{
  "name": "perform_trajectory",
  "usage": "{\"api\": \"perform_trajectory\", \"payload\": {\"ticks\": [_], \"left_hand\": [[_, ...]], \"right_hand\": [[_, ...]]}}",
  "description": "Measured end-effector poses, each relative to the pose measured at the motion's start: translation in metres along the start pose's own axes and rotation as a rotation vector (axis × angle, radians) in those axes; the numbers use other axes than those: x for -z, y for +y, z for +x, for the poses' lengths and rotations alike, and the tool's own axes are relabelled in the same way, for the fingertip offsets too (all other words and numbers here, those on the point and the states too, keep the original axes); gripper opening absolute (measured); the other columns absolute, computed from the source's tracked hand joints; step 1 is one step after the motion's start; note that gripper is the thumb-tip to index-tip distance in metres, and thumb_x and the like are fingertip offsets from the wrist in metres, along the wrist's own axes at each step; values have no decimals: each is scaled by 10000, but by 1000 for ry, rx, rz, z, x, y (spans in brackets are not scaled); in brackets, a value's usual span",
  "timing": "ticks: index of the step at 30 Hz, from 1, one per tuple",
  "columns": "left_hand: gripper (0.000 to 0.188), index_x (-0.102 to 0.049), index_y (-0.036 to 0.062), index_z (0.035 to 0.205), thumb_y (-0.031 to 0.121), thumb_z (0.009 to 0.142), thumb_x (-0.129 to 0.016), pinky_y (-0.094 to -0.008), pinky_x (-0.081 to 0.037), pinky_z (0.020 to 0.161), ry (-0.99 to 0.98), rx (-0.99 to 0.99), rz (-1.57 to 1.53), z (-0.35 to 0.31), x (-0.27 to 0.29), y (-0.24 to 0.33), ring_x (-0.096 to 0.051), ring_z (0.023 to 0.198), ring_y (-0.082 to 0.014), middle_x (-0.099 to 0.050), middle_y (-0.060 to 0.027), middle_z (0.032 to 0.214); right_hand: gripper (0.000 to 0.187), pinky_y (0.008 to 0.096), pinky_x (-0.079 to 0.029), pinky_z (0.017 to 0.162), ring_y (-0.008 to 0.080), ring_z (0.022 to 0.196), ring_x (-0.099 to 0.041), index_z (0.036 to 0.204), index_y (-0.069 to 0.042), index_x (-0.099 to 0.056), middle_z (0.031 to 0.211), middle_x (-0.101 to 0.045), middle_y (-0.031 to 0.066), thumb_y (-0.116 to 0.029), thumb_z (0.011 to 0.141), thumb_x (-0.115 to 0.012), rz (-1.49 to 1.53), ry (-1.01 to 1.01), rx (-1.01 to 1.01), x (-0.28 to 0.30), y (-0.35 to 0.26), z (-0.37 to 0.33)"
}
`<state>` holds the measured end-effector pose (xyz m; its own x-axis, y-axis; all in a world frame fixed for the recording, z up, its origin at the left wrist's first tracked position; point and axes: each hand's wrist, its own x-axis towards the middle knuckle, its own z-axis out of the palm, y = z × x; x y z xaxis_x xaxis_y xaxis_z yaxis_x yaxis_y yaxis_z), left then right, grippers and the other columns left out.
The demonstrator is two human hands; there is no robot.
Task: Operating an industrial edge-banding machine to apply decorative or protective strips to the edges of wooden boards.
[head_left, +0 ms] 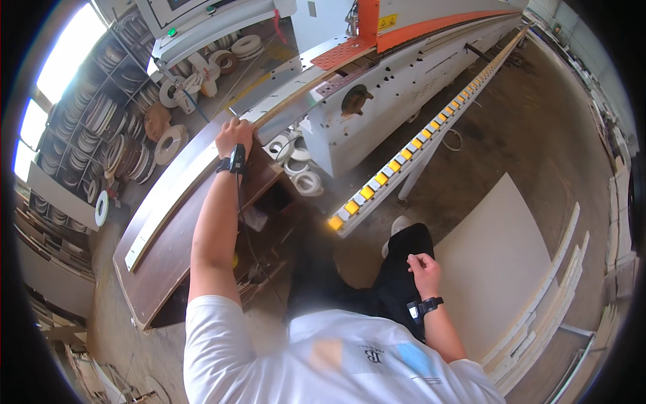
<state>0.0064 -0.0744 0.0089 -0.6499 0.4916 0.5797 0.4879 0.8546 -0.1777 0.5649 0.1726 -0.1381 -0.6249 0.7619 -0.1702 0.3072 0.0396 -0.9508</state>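
My left hand reaches forward, its fingers curled over a long narrow white board near the infeed end of a large machine. Under the board is a brown wooden table, and the strip runs along it toward the machine. The palm side of this hand is hidden. Beside my thigh, my right hand hangs with its fingers loosely curled in, and nothing shows in it. Both wrists wear black bands, and a cable runs down from the left one.
A rail with yellow rollers slants out from the machine, its near end close to my legs. To my right lean a large pale panel and several white strips. Rolls of edge banding fill racks at left. A control cabinet stands ahead.
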Motion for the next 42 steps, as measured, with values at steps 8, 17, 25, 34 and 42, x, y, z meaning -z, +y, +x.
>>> {"api": "perform_trajectory", "payload": {"ticks": [8, 17, 25, 34, 42], "left_hand": [[236, -697, 138, 1202, 286, 1042, -605, -440, -586, 959, 47, -189, -215, 13, -29, 4, -693, 1198, -310, -725, -65, 1281], [385, -694, 124, 1337, 316, 1003, -696, -461, -510, 1079, -15, -75, -38, -84, 31, -101, -633, 1299, -307, -706, -64, 1382], [383, -702, 105, 1342, 277, 1000, -734, -474, -503, 1088, -90, 186, 85, -206, 93, -222, -618, 1326, -305, -709, -89, 1377], [97, -761, 177, 1003, 262, 959, -775, -433, -606, 807, 34, 89, 27, -181, 87, -204, -719, 986, -294, -756, -15, 1035], [161, -800, 171, 1029, 320, 984, -762, -423, -603, 867, -75, 146, 39, -130, 69, -145, -728, 1031, -294, -773, -37, 1078]], "right_hand": [[248, 272, -554, 732, 100, 744, -693, 961, -14, -753, 866, -758, 24, -252, 1027, -773, 32, 27, -14, 9, 2, -9], [191, 259, -567, 740, 90, 762, -685, 994, -13, -753, 905, -762, 21, -198, 1042, -761, 145, 44, -6, 16, 7, -11], [191, 264, -577, 762, 90, 797, -683, 998, -17, -747, 939, -767, 25, -200, 1053, -751, 137, -38, -18, 9, 8, 0], [205, 269, -552, 725, 95, 747, -671, 969, -28, -753, 914, -769, 28, -220, 1041, -756, 55, -72, -24, -3, 8, 7], [225, 243, -548, 681, 70, 713, -656, 948, -16, -753, 871, -757, 10, -223, 1032, -778, 37, -54, -14, -2, 8, 14]]}}
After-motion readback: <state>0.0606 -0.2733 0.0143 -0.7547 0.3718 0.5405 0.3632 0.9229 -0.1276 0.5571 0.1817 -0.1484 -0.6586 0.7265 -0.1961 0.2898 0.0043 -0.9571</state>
